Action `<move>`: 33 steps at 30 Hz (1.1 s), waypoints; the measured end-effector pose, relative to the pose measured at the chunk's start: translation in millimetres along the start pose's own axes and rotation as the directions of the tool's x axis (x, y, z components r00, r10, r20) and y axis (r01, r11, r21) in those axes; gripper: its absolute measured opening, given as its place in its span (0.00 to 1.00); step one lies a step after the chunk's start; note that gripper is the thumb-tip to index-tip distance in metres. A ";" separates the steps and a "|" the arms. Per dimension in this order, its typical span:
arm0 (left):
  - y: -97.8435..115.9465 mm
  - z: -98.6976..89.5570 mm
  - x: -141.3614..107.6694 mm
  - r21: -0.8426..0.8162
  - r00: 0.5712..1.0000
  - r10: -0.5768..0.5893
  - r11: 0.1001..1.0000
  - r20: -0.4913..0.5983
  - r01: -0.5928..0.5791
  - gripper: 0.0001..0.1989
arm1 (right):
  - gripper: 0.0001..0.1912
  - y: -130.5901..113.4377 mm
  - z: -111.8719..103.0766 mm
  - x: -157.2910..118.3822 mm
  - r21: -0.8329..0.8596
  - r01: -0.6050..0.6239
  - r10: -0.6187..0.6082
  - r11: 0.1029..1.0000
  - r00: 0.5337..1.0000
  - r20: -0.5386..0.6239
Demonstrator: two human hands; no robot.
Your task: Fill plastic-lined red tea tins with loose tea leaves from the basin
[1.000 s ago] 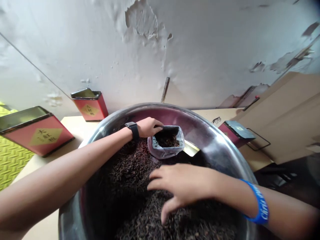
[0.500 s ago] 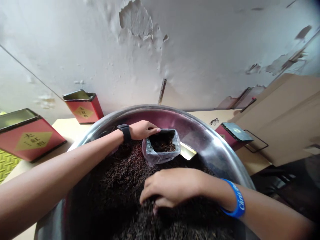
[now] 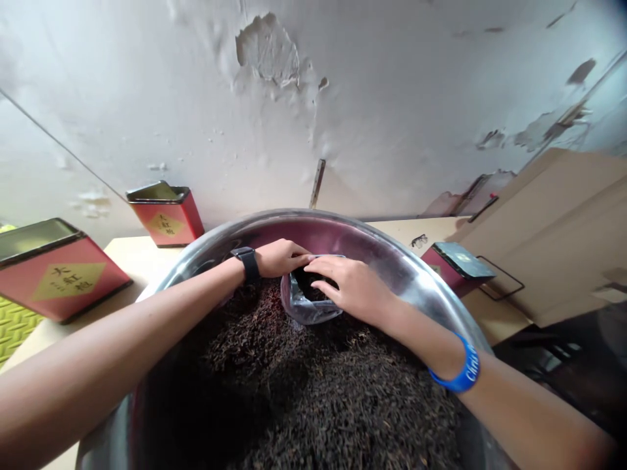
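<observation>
My left hand [image 3: 280, 258] curls over the left edge of a clear plastic bag [image 3: 307, 308] packed with dark tea leaves [image 3: 318, 398], and my right hand [image 3: 350, 287] lies across the bag's mouth from the right, its fingers almost meeting my left fingertips. I cannot tell whether the right hand is gripping. The bag stands upright, mouth up, sunk in the leaves near the far wall of a large steel basin [image 3: 313, 219]. Red rectangular tea tins [image 3: 165, 217] stand at the upper left of the frame.
</observation>
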State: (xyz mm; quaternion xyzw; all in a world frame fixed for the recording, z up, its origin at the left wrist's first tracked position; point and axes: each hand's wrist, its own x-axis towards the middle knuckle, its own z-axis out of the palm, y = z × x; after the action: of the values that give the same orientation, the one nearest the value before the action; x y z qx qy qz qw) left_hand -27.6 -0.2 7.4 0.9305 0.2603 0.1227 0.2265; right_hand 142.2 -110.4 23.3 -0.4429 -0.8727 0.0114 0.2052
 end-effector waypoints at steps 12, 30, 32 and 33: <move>4.1 -0.6 -3.3 -0.013 0.998 -0.058 0.998 -0.009 0.058 0.21 | 0.45 -48.3 39.0 -30.6 0.267 0.230 -0.350 0.936 0.512 0.785; 2.6 1.2 -2.8 -0.002 1.000 0.003 1.000 -0.007 -0.003 0.21 | 0.12 -11.3 -11.1 1.4 0.274 0.089 -0.154 0.958 0.962 0.224; 1.8 1.4 -2.2 -0.001 1.000 0.014 1.000 -0.005 -0.014 0.21 | 0.14 1.7 -4.0 4.5 0.127 0.048 -0.064 0.991 0.990 0.126; 1.5 1.4 -2.0 -0.002 1.000 0.013 1.000 -0.002 -0.013 0.21 | 0.15 6.7 -0.5 5.1 0.066 0.035 -0.042 0.997 0.992 0.115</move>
State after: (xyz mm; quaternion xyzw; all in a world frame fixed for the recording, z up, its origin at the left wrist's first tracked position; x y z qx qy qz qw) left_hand -28.1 -2.9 6.7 0.9319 0.2542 0.1252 0.2263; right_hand 144.9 -102.5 24.2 -0.4178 -0.8907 0.0613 0.1681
